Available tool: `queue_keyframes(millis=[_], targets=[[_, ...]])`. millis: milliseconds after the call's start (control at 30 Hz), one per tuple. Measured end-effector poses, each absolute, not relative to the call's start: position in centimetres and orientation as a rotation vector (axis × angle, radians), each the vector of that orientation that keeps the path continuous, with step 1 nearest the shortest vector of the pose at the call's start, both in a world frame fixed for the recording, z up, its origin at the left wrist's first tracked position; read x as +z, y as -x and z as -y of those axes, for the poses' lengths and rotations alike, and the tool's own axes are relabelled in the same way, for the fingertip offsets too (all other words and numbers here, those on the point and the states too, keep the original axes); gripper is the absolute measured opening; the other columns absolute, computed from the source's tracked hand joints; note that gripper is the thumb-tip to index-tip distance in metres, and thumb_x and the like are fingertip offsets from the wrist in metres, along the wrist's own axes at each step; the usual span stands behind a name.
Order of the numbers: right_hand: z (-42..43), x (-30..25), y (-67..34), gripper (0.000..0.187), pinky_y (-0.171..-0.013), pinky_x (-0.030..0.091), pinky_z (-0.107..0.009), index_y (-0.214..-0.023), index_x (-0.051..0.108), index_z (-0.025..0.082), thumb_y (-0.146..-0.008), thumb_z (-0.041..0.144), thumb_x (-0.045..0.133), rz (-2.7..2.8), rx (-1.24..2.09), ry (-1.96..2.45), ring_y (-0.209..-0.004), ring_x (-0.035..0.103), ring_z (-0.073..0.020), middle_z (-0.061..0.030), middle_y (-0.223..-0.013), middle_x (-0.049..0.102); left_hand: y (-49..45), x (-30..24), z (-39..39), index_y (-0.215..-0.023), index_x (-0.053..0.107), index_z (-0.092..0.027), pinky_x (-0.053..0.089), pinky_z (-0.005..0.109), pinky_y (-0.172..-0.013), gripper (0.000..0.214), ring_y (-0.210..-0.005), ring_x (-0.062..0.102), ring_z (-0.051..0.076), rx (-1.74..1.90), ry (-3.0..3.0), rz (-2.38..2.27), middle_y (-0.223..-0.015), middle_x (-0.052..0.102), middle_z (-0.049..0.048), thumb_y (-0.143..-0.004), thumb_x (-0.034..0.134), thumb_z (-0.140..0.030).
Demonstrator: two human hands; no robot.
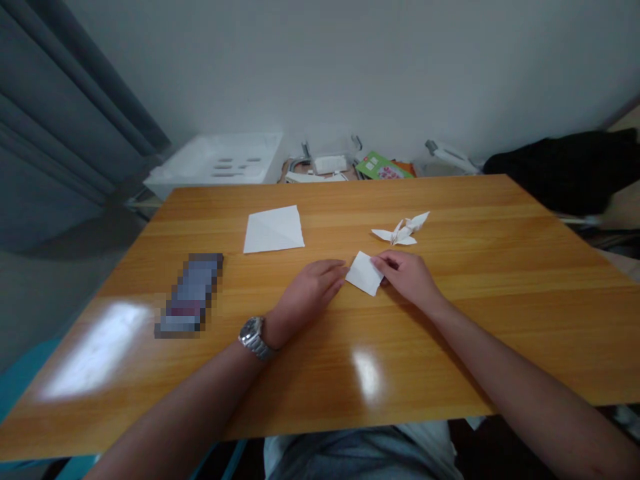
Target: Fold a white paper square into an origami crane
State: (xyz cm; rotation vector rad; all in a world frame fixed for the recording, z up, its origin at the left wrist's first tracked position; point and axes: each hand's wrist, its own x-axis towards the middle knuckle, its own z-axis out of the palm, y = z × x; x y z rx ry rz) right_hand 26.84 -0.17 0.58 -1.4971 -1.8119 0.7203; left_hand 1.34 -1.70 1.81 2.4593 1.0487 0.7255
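Observation:
A small folded white paper [363, 272] lies on the wooden table [320, 373] between my hands. My right hand [407, 277] has its fingers closed on the paper's right edge. My left hand [310, 290] rests flat on the table, fingers stretched out together, its fingertips touching the paper's left corner. A steel watch is on my left wrist. A finished white paper crane [403, 231] sits just beyond my right hand. A flat creased white sheet [274, 229] lies farther back on the left.
A blurred-out dark rectangular object [190, 293] lies at the table's left. Behind the table stand a white plastic bin [220, 163], clutter with a green packet [383, 167], and a black bag [565, 167] at right. Grey curtains hang left.

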Motion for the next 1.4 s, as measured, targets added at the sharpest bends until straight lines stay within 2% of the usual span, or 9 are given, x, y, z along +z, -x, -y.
queue_keyframes(millis=[167, 267, 333, 467, 600, 767, 900, 1167, 1400], targets=[[0.1, 0.7, -26.7, 0.028, -0.068, 0.046, -0.033, -0.087, 0.076, 0.020, -0.098, 0.037, 0.057, 2.021, 0.526, 1.458, -0.072, 0.065, -0.0208, -0.0058, -0.082, 0.074, -1.6, 1.1, 2.3, -0.140, 0.057, -0.023, 0.021, 0.054, -0.125, 0.038, -0.138, 0.052, 0.025, 0.500, -2.667, -1.015, -0.147, 0.059, 0.0107, -0.104, 0.050, -0.031], [0.0, 0.9, -26.6, 0.028, -0.086, 0.050, -0.039, -0.108, 0.077, 0.018, -0.100, 0.033, 0.054, 2.130, 0.335, 1.376, -0.093, 0.066, -0.0255, -0.0111, -0.098, 0.072, -1.6, 0.7, 2.5, -0.144, 0.054, -0.022, 0.012, 0.055, -0.126, 0.042, -0.141, 0.048, 0.026, 0.460, -2.705, -1.024, -0.148, 0.057, 0.0106, -0.105, 0.048, -0.036], [0.1, 1.1, -26.6, 0.035, -0.098, 0.048, -0.044, -0.127, 0.072, 0.019, -0.102, 0.034, 0.053, 2.243, 0.223, 1.293, -0.108, 0.062, -0.0283, -0.0144, -0.113, 0.067, -1.7, 0.6, 2.5, -0.145, 0.053, -0.021, 0.010, 0.056, -0.126, 0.044, -0.142, 0.046, 0.027, 0.440, -2.726, -1.028, -0.149, 0.057, 0.0109, -0.105, 0.047, -0.038], [0.5, 1.5, -26.7, 0.040, -0.108, 0.043, -0.051, -0.138, 0.066, 0.027, -0.104, 0.039, 0.048, 2.513, 0.134, 1.192, -0.126, 0.052, -0.0325, -0.0150, -0.135, 0.059, -1.8, 0.8, 2.7, -0.147, 0.051, -0.019, 0.010, 0.053, -0.127, 0.047, -0.144, 0.044, 0.027, 0.406, -2.762, -1.033, -0.149, 0.056, 0.0115, -0.104, 0.049, -0.039], [0.9, 1.2, -27.0, 0.043, -0.108, 0.042, -0.053, -0.144, 0.060, 0.030, -0.106, 0.037, 0.042, 2.577, 0.142, 1.263, -0.132, 0.048, -0.0327, -0.0133, -0.145, 0.054, -1.7, 1.4, 3.1, -0.147, 0.050, -0.019, 0.012, 0.052, -0.127, 0.049, -0.144, 0.043, 0.028, 0.366, -2.790, -1.052, -0.150, 0.054, 0.0125, -0.103, 0.051, -0.039], [0.9, 0.8, -27.1, 0.045, -0.108, 0.043, -0.052, -0.147, 0.056, 0.030, -0.107, 0.037, 0.038, 2.577, 0.131, 1.314, -0.132, 0.048, -0.0320, -0.0125, -0.148, 0.053, -0.9, 1.7, 3.1, -0.149, 0.046, -0.012, 0.015, 0.049, -0.128, 0.050, -0.147, 0.042, 0.026, 0.294, -2.768, -0.965, -0.155, 0.047, 0.0179, -0.106, 0.042, -0.037], [0.9, 0.5, -26.9, 0.046, -0.109, 0.042, -0.051, -0.149, 0.054, 0.030, -0.108, 0.038, 0.037, 2.580, 0.071, 1.338, -0.132, 0.047, -0.0314, -0.0109, -0.149, 0.053, -0.5, 1.7, 2.6, -0.149, 0.045, -0.011, 0.016, 0.049, -0.128, 0.049, -0.149, 0.039, 0.024, 0.235, -2.748, -0.907, -0.156, 0.046, 0.0170, -0.109, 0.032, -0.035], [0.6, 0.1, -26.3, 0.046, -0.109, 0.042, -0.050, -0.150, 0.053, 0.028, -0.107, 0.036, 0.037, 2.528, 0.000, 1.441, -0.131, 0.048, -0.0312, -0.0101, -0.150, 0.053, -0.6, 0.9, 2.6, -0.150, 0.043, -0.016, 0.019, 0.047, -0.128, 0.048, -0.148, 0.040, 0.023, 0.289, -2.733, -0.972, -0.158, 0.045, 0.0130, -0.107, 0.037, -0.036], [0.1, -0.4, -26.8, 0.046, -0.111, 0.041, -0.052, -0.151, 0.052, 0.031, -0.107, 0.040, 0.040, 2.536, 0.033, 1.439, -0.135, 0.046, -0.0318, -0.0094, -0.153, 0.051, -0.4, 0.9, 1.2, -0.142, 0.053, -0.018, 0.021, 0.046, -0.128, 0.046, -0.149, 0.038, 0.023, 0.338, -2.745, -0.887, -0.158, 0.046, 0.0102, -0.107, 0.040, -0.044]])
